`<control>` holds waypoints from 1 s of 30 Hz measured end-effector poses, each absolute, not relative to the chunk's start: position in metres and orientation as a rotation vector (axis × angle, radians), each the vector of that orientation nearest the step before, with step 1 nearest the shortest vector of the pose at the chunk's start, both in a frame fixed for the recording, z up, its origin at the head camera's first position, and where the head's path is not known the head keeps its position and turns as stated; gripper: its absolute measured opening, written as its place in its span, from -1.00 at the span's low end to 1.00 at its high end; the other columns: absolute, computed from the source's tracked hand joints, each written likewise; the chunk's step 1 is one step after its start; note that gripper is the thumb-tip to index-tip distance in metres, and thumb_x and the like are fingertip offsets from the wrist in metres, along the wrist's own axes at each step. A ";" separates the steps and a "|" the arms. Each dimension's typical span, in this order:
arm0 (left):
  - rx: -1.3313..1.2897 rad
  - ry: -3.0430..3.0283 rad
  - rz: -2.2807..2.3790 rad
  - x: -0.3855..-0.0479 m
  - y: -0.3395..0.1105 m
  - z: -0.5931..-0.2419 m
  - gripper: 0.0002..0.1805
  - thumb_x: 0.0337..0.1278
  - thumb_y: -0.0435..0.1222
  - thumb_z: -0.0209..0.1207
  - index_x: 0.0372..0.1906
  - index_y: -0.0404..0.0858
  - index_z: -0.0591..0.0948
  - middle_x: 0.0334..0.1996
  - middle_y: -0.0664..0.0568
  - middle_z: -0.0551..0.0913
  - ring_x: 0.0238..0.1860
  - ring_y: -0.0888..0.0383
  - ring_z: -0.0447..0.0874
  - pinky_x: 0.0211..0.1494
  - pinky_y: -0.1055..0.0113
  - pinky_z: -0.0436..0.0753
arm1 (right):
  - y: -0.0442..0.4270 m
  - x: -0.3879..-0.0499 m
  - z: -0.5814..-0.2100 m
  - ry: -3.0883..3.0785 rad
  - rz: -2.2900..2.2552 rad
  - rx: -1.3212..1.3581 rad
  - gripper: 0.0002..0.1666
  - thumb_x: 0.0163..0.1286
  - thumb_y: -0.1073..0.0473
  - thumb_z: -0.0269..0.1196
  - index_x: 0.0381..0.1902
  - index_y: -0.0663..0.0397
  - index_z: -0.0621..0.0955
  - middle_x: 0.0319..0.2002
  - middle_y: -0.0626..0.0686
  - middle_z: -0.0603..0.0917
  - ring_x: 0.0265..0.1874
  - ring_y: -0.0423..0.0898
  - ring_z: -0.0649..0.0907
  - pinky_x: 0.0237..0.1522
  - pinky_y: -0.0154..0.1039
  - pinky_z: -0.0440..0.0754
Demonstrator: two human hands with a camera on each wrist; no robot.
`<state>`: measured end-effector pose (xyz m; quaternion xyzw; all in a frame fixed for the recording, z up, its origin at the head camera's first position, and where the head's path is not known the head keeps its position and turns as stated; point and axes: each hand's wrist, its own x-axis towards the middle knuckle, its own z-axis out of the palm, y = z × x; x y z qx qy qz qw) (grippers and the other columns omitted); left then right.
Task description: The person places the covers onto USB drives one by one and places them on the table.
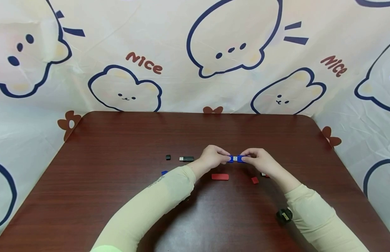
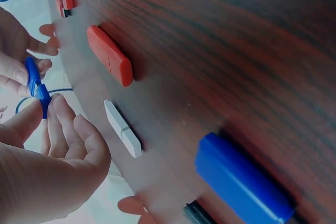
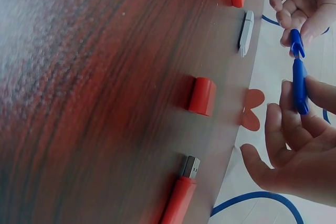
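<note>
My left hand [image 1: 212, 156] pinches a small blue cap [image 3: 295, 39] between thumb and fingers. Facing it, my right hand [image 1: 258, 159] grips a longer blue USB stick [image 3: 299, 85] by its body. A silver plug [image 1: 235, 158] shows between the two blue pieces, which are lined up end to end above the table. In the head view, a red USB stick [image 1: 220, 177] with its cap on lies just in front of the hands. A white USB stick [image 2: 123, 129] lies near the left hand in the left wrist view.
Left of the hands are a black USB stick [image 1: 188, 159] with bare plug and a black cap [image 1: 168, 157]. Another blue USB stick [image 2: 241, 179] is partly behind the left sleeve in the head view. A red cap [image 1: 255, 180] and uncapped red USB stick [image 3: 179, 200] lie by the right forearm.
</note>
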<state>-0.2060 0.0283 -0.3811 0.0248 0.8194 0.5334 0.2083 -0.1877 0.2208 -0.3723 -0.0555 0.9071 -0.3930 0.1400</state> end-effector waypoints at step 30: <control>0.094 2.220 1.540 -0.200 0.033 -0.383 -0.83 0.07 -0.32 0.26 -0.23 -0.29 0.71 -0.33 -0.12 0.73 -0.26 0.02 0.73 -0.12 0.29 0.55 | 0.216 -0.184 -0.371 2.596 -1.166 -0.237 -0.74 0.32 0.19 0.19 -0.15 0.28 0.62 -0.28 0.15 0.61 -0.29 -0.05 0.49 -0.27 -0.26 0.43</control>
